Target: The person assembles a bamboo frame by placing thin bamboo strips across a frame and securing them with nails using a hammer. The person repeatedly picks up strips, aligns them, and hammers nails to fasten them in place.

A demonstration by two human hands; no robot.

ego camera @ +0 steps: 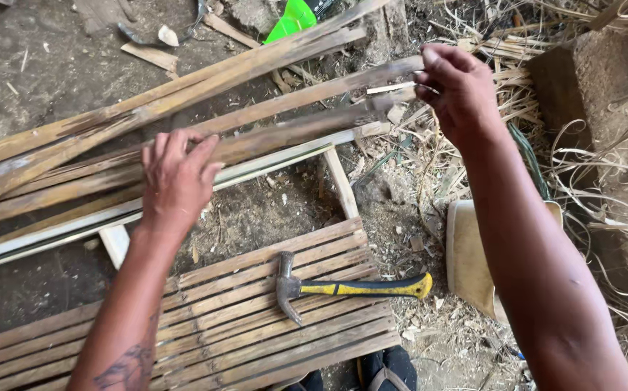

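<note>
Two-handed, working on one long bamboo slat (307, 122) lying on top of a loose pile of slats (75, 156). Pinching its upper-right end with the right hand (460, 93), thumb and fingertips (430, 65) drawn narrow around the tip, nothing else in that grasp. Resting the left hand (176, 177) palm down further along the same strip, towards the middle, fingers spread slightly and curled over the top edge, pressing rather than closing around it. Running the long axis on a diagonal, from lower left up to upper right, so reaching the slat end-on from the right hand and crosswise from the left. Sitting nearer the free tip with the right hand, nearer the bulk of the pile with the left. Lying directly under the left fingers and between the right ones, touching both, no gap visible.

Leaving a claw hammer (343, 288) with a yellow-and-black handle untouched on a finished slatted panel (256, 340) below, well apart from either hand. Showing also a green plastic piece (292, 18) at the top edge, dry straw (603, 188) heaped on the right, and a stone block (582, 72) just beyond the right hand.
</note>
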